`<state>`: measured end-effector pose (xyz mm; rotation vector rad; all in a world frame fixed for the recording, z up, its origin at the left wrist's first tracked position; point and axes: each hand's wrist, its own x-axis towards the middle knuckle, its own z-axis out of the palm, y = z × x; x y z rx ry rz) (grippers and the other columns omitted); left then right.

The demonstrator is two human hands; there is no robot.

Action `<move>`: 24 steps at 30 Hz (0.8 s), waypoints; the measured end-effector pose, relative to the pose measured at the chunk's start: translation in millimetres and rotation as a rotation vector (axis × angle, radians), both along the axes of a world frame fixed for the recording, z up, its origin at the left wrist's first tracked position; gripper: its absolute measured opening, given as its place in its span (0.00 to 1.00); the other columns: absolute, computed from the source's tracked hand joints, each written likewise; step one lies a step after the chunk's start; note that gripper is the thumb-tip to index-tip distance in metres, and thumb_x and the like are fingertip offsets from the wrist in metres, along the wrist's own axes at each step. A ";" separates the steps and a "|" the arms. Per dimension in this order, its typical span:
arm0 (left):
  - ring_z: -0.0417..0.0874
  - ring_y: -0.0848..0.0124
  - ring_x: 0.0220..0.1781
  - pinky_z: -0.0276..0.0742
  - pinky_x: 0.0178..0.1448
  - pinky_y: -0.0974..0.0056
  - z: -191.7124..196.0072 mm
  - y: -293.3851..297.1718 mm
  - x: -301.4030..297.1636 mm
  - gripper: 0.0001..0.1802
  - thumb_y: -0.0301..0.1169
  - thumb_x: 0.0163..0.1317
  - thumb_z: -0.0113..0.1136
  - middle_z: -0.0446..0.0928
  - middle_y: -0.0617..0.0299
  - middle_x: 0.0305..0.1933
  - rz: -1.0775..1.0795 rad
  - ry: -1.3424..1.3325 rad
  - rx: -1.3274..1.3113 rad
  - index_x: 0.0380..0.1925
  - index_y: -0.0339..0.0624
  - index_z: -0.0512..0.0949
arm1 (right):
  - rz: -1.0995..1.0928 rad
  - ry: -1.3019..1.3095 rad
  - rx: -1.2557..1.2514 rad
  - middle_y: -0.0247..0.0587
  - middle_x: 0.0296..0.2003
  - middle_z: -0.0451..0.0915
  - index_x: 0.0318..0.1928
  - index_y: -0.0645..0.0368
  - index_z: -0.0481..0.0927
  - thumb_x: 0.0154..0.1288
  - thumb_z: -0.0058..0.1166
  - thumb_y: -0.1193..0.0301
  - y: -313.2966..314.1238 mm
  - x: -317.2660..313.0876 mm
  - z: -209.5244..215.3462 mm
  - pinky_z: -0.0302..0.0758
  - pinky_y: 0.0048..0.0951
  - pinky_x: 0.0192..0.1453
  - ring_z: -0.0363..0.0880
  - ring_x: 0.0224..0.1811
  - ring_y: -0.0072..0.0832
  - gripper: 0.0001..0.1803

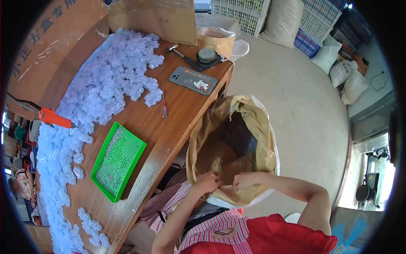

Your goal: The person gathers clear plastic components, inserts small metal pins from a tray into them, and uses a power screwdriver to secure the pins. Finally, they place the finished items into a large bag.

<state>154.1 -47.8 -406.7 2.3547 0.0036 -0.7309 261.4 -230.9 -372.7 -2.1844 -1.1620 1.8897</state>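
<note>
A large open sack (267, 127), brown paper inside with a white outer layer, stands beside the wooden table (156, 139). Its mouth faces up, and the inside looks mostly dark and brown. At the near part of the mouth, my left hand (207, 183) has its fingers closed on the paper edge. Just to the right, my right hand (247, 180) is curled into a fist on the same edge, its forearm crossing the sack's right rim. The two hands are close together. A twisted bit of paper (217, 164) sticks up beyond my left hand.
Clear bluish plastic pieces (101, 84) heap along the table's left. Nearer lie a green tray (117, 194) of small metal parts, a red screwdriver (164, 109), a phone (193, 80), a hammer (186, 57) and an orange power screwdriver (55, 118). Full sacks (282, 21) and crates (315, 25) line the back.
</note>
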 end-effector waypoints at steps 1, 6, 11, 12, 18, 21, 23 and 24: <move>0.79 0.57 0.58 0.67 0.64 0.46 9.1 1.2 0.1 0.17 0.46 0.59 0.56 0.79 0.55 0.55 0.004 0.070 -0.059 0.40 0.51 0.86 | 0.038 0.050 0.083 0.54 0.34 0.84 0.41 0.62 0.84 0.67 0.48 0.51 6.1 -3.0 27.8 0.76 0.43 0.41 0.82 0.34 0.44 0.25; 0.82 0.52 0.51 0.65 0.62 0.36 86.3 -18.8 -2.3 0.18 0.46 0.60 0.54 0.83 0.51 0.45 -0.100 0.107 0.028 0.40 0.51 0.85 | -0.008 0.343 0.154 0.53 0.32 0.84 0.38 0.64 0.85 0.67 0.51 0.51 -6.8 -5.1 66.3 0.75 0.41 0.39 0.82 0.32 0.40 0.25; 0.82 0.53 0.50 0.72 0.58 0.45 15.1 -10.9 -15.5 0.17 0.45 0.64 0.51 0.83 0.52 0.44 0.119 -0.082 -0.070 0.39 0.50 0.85 | 0.049 0.037 0.117 0.54 0.29 0.83 0.33 0.65 0.84 0.65 0.53 0.50 17.0 6.7 35.2 0.76 0.42 0.40 0.82 0.34 0.44 0.26; 0.82 0.54 0.49 0.76 0.55 0.50 18.6 -10.4 -16.3 0.17 0.44 0.65 0.50 0.83 0.54 0.44 0.153 -0.100 -0.055 0.38 0.47 0.84 | 0.121 -0.142 0.079 0.54 0.28 0.83 0.30 0.65 0.84 0.65 0.54 0.50 29.1 5.4 50.5 0.76 0.43 0.42 0.82 0.36 0.46 0.26; 0.82 0.51 0.41 0.77 0.45 0.50 31.5 -25.3 -14.0 0.10 0.34 0.56 0.57 0.79 0.48 0.34 0.316 -0.702 -0.296 0.33 0.40 0.77 | 0.050 -0.298 0.751 0.48 0.38 0.78 0.44 0.61 0.81 0.60 0.58 0.61 71.1 -7.2 152.4 0.75 0.40 0.49 0.80 0.40 0.41 0.18; 0.81 0.55 0.44 0.75 0.46 0.53 32.2 -27.1 -13.3 0.13 0.34 0.54 0.59 0.78 0.50 0.36 0.400 -0.993 -0.106 0.37 0.39 0.74 | -0.070 0.103 1.326 0.43 0.34 0.78 0.40 0.64 0.78 0.59 0.58 0.62 134.9 -44.3 243.1 0.75 0.35 0.42 0.78 0.35 0.37 0.17; 0.80 0.55 0.40 0.74 0.46 0.54 38.0 -13.1 -17.6 0.12 0.34 0.57 0.59 0.78 0.52 0.34 0.435 -1.068 -0.041 0.37 0.40 0.74 | -0.092 0.273 1.236 0.43 0.37 0.78 0.44 0.63 0.77 0.62 0.55 0.63 204.6 -91.9 326.4 0.75 0.34 0.45 0.77 0.40 0.34 0.17; 0.80 0.55 0.38 0.75 0.46 0.55 81.2 -10.5 -12.7 0.11 0.34 0.61 0.58 0.78 0.53 0.32 0.446 -1.086 -0.171 0.39 0.39 0.74 | -0.202 0.306 1.132 0.43 0.41 0.78 0.48 0.63 0.75 0.65 0.52 0.64 185.6 -93.3 362.1 0.74 0.33 0.48 0.76 0.44 0.32 0.17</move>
